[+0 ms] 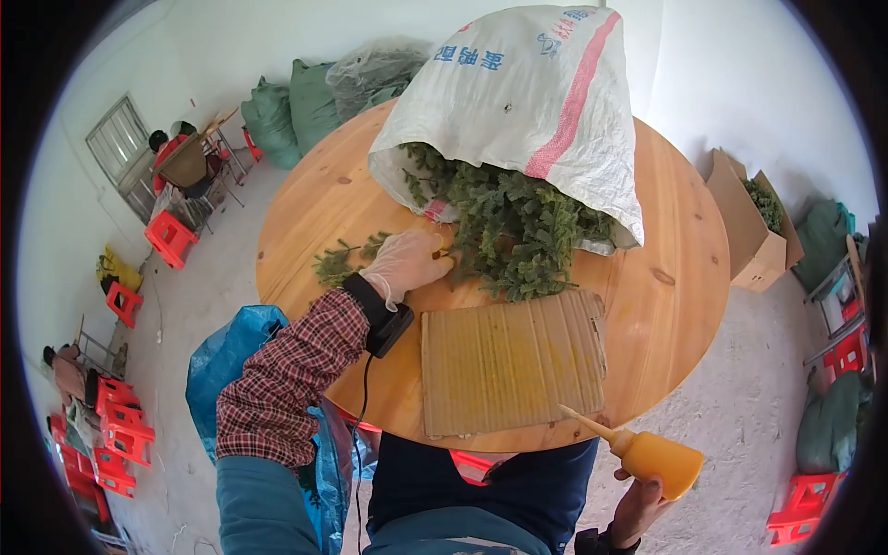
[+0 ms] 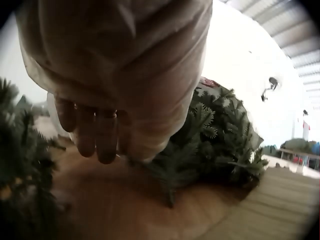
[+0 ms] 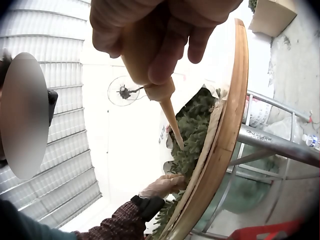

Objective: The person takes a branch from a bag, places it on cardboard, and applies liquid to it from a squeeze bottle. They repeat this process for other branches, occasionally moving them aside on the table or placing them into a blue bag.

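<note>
My left hand [image 1: 407,264], in a thin translucent glove, reaches to the sack's mouth beside the green fir-like sprigs [image 1: 527,231]. In the left wrist view its fingers [image 2: 95,132] point down over the wood, close to a sprig [image 2: 172,175]; I cannot tell whether they pinch one. A few loose sprigs [image 1: 338,264] lie left of this hand. My bare right hand [image 1: 640,509] grips a yellow squeeze bottle [image 1: 659,462] with a long thin nozzle. That nozzle points up and left, its tip over the near right part of a ridged cardboard sheet [image 1: 509,365].
The white woven sack [image 1: 518,92] lies on the round wooden table [image 1: 680,277], spilling greenery. A blue bag [image 1: 227,356] hangs at the left. An open carton [image 1: 754,231] stands right of the table. Green sacks [image 1: 314,102], red stools [image 1: 171,239] and seated people [image 1: 171,153] are farther off.
</note>
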{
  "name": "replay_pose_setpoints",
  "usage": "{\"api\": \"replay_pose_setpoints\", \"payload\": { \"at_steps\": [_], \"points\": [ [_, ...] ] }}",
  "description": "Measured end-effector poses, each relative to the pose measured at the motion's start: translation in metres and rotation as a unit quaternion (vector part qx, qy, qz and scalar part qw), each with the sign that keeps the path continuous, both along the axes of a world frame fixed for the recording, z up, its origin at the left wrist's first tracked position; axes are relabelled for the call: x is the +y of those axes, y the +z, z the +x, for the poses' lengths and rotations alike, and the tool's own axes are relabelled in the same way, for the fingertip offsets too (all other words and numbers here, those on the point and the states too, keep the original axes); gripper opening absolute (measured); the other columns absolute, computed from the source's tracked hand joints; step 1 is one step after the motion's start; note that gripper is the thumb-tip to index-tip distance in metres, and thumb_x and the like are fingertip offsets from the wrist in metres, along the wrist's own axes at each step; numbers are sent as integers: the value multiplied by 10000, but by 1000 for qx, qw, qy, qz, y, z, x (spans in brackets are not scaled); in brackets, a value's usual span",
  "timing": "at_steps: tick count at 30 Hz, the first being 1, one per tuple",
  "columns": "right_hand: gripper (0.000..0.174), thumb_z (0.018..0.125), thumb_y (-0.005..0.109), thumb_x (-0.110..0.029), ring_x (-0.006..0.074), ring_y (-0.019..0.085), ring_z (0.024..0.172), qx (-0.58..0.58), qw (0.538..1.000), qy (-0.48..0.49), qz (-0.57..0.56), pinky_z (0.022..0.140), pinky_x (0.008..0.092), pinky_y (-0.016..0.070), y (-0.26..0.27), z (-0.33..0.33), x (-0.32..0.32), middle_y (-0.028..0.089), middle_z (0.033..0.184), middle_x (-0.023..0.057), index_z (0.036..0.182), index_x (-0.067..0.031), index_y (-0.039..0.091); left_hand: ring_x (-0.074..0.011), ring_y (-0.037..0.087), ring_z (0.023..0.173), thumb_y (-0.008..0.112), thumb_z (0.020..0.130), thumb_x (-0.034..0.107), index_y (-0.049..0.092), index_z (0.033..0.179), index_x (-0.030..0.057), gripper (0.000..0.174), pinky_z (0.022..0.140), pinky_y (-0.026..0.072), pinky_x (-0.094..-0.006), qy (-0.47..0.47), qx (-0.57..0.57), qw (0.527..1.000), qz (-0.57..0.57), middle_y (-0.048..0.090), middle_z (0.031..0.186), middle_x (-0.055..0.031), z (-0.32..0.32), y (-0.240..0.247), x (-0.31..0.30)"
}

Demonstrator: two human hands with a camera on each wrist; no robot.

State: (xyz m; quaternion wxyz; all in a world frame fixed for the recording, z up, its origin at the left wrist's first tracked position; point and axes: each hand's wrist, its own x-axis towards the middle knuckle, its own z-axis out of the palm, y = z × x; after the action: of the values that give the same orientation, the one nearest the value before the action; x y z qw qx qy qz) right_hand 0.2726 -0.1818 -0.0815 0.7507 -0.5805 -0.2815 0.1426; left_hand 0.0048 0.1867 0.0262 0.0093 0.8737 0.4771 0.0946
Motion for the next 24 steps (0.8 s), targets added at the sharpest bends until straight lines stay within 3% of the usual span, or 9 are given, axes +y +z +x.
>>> {"api": "replay_pose_setpoints", "payload": {
  "at_steps": [3, 7, 10, 11, 14, 19, 21, 24],
  "points": [
    [756, 869, 661, -595, 246, 666, 780, 0, 1000, 4, -6, 571, 323, 537, -3, 1, -4, 629, 1090, 163, 1283, 5, 461, -356, 636, 910, 646, 832, 273, 687, 895, 21, 263, 779, 467, -478, -15, -82, 994, -72, 664, 886, -197, 0, -7, 6],
    [761, 864, 669, -597, 244, 669, 784, 10, 1000, 15, -8, 573, 322, 538, 4, -2, 0, 637, 1078, 160, 1275, 13, 474, -361, 629, 883, 646, 846, 310, 701, 922, 20, 304, 752, 477, -463, -51, -173, 984, 8, 660, 880, -207, -10, -7, 4],
    [763, 863, 674, -597, 240, 672, 787, 16, 999, 31, -32, 577, 321, 538, 25, -15, 7, 640, 1079, 157, 1276, 14, 477, -308, 644, 801, 615, 907, 289, 685, 1023, -1, 320, 737, 490, -391, 7, -178, 973, -147, 681, 871, -159, -25, 23, -23],
    [763, 863, 674, -597, 240, 672, 787, 17, 999, 32, -32, 577, 321, 538, 24, -15, 7, 640, 1079, 157, 1276, 14, 477, -308, 644, 801, 615, 907, 289, 685, 1023, -1, 320, 737, 490, -391, 8, -177, 973, -147, 681, 871, -159, -26, 24, -31],
    [766, 861, 679, -598, 239, 675, 801, 15, 999, 38, -26, 577, 320, 537, 21, -15, 9, 640, 1083, 156, 1274, 16, 479, -221, 665, 787, 578, 966, 282, 642, 1139, -22, 356, 717, 490, -324, 61, -439, 856, -267, 701, 947, -118, -30, 20, -61],
    [767, 862, 681, -597, 237, 677, 819, 9, 999, 48, -21, 577, 317, 539, 23, -17, 13, 639, 1094, 156, 1277, 16, 479, -155, 673, 909, 531, 1020, 263, 567, 1266, 4, 359, 755, 514, -275, 49, -435, 791, -426, 701, 1038, -92, -32, 26, -122],
    [765, 862, 685, -592, 239, 677, 829, 10, 999, 51, -15, 577, 314, 538, 23, -18, 14, 636, 1104, 159, 1282, 13, 479, -193, 686, 947, 522, 1037, 312, 526, 1321, 0, 422, 796, 532, -299, 99, -453, 681, -567, 696, 1085, -125, -26, 23, -150],
    [765, 862, 688, -587, 241, 677, 835, 10, 998, 54, -14, 576, 310, 538, 21, -19, 13, 633, 1113, 162, 1290, 11, 476, -207, 695, 932, 510, 1043, 336, 503, 1343, -1, 451, 786, 544, -324, 96, -436, 645, -621, 701, 1076, -141, -20, 6, -178]
  ]
}}
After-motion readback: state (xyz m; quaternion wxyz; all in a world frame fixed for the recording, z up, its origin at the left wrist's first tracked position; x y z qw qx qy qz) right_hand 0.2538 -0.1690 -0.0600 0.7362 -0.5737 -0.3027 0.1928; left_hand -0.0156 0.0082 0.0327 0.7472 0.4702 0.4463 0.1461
